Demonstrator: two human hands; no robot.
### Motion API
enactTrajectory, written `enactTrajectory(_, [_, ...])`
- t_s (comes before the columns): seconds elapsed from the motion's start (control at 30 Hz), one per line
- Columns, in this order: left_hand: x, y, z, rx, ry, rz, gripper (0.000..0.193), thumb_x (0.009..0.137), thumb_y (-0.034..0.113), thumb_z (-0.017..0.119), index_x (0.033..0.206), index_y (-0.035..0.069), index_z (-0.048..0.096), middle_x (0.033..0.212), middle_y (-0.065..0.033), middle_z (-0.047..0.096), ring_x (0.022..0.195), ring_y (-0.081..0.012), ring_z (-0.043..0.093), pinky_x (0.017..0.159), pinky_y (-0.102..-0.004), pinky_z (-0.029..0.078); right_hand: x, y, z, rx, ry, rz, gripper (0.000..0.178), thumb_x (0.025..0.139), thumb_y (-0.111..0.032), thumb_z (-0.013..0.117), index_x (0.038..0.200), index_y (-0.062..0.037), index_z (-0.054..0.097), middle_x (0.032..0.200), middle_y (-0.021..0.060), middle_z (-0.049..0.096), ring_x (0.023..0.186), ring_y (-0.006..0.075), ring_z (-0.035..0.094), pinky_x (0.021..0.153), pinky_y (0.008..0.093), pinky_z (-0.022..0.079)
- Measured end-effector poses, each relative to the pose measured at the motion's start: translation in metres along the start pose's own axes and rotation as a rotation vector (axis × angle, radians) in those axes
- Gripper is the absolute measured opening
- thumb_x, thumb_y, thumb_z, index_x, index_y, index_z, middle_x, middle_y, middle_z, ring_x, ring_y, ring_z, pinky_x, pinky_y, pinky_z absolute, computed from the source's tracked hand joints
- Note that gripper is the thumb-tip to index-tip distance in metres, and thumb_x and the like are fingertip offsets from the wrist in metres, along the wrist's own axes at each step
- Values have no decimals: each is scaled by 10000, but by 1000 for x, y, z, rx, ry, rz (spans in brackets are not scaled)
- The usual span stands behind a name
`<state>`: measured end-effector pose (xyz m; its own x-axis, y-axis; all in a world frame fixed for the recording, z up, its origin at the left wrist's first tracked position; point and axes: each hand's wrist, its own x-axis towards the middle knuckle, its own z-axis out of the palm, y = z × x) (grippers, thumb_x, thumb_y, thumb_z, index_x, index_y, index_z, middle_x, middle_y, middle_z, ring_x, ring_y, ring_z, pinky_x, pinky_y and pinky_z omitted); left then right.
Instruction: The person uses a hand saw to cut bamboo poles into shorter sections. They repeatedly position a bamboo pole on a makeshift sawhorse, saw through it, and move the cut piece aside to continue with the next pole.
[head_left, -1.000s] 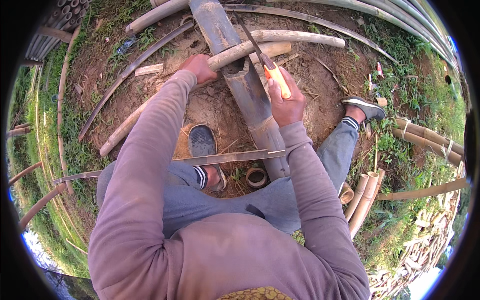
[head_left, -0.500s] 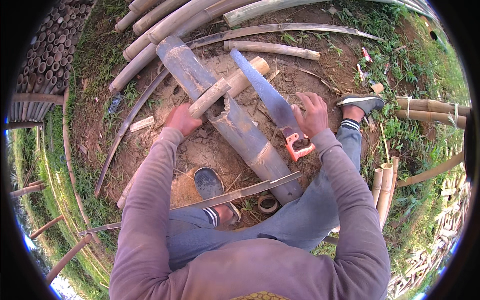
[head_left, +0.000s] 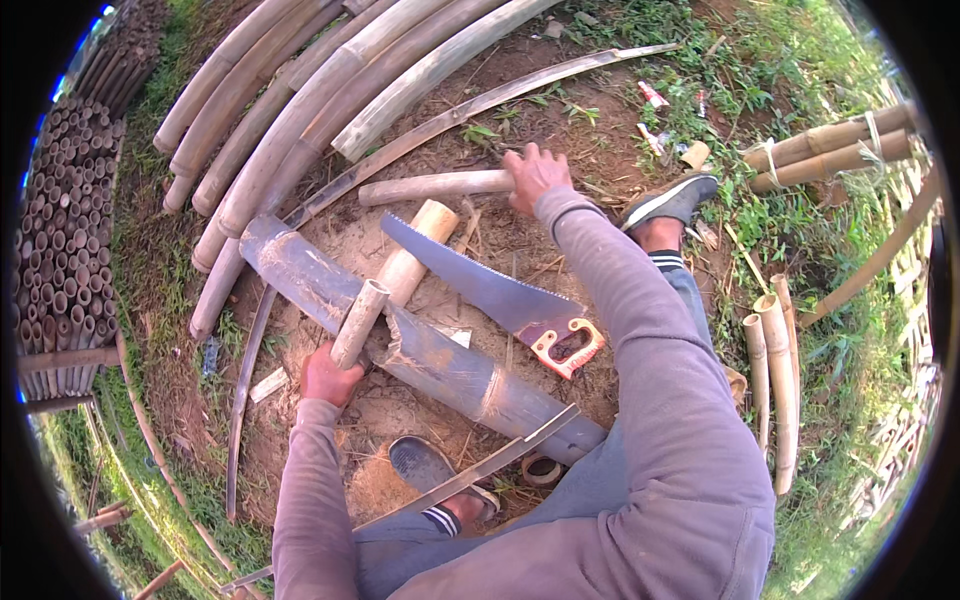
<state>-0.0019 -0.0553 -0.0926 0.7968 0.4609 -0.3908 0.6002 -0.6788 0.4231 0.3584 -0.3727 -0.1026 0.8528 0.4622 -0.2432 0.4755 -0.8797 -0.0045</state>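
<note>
My left hand (head_left: pixel 332 376) is closed round the near end of a short bamboo pole (head_left: pixel 358 325), which rests across a thick grey bamboo trunk (head_left: pixel 440 357) at a gap cut in its top. A second pale bamboo piece (head_left: pixel 403 275) lies on the far side of that gap. At the far right, my right hand (head_left: pixel 538 180) is wrapped over the right end of a slim bamboo stick (head_left: pixel 435 187) on the ground. Between my arms lies a hand saw (head_left: pixel 485 287) with a blue blade and an orange-edged handle, held by neither hand.
Long bamboo poles (head_left: pixel 340 95) are heaped at the upper left. A split bamboo strip (head_left: pixel 470 108) curves behind the stick. Another strip (head_left: pixel 500 458) crosses the trunk near my legs. Upright bamboo stubs (head_left: pixel 778 370) stand at right; stacked bamboo ends (head_left: pixel 70 240) fill the far left.
My right hand has left the saw's side and reached forward to the slim stick's end. The saw's handle lies turned further right. My left hand still grips the short pole; the view has shifted.
</note>
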Motion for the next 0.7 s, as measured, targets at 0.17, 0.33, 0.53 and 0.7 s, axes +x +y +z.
enactTrajectory(0.17, [8, -21, 16, -140, 109, 152, 403, 751, 181, 857, 1087, 17, 707, 949, -162, 769, 840, -273, 746, 794, -420, 580, -155, 34, -43, 224, 162, -26, 508, 868, -353, 775, 1215, -75, 529, 1030, 191, 713, 923, 392, 768, 767, 515, 634])
enactTrajectory(0.33, [33, -71, 23, -45, 99, 286, 755, 658, 255, 896, 1317, 23, 610, 1061, -206, 737, 935, -345, 729, 879, -490, 570, -368, 125, -94, -112, 388, -230, 502, 861, -470, 810, 1161, -125, 602, 962, 91, 673, 876, 294, 744, 728, 455, 587])
enactTrajectory(0.53, [-9, -62, 18, 28, 15, 393, 761, 642, 133, 840, 1358, 28, 604, 1226, -192, 722, 1127, -346, 719, 1003, -448, 557, -828, 393, -230, -745, 1194, 1141, 785, 921, -518, 756, 1430, -46, 390, 1349, 243, 488, 1231, 404, 519, 1009, 506, 450])
enactTrajectory(0.7, [-3, -68, -39, 162, 282, 266, 678, 690, 145, 792, 1305, -26, 563, 1080, -310, 720, 1050, -498, 704, 951, -547, 545, -904, 415, -163, -221, 1505, 1540, 799, 982, -460, 725, 1534, 18, 401, 1502, 293, 513, 1352, 421, 532, 1126, 498, 466])
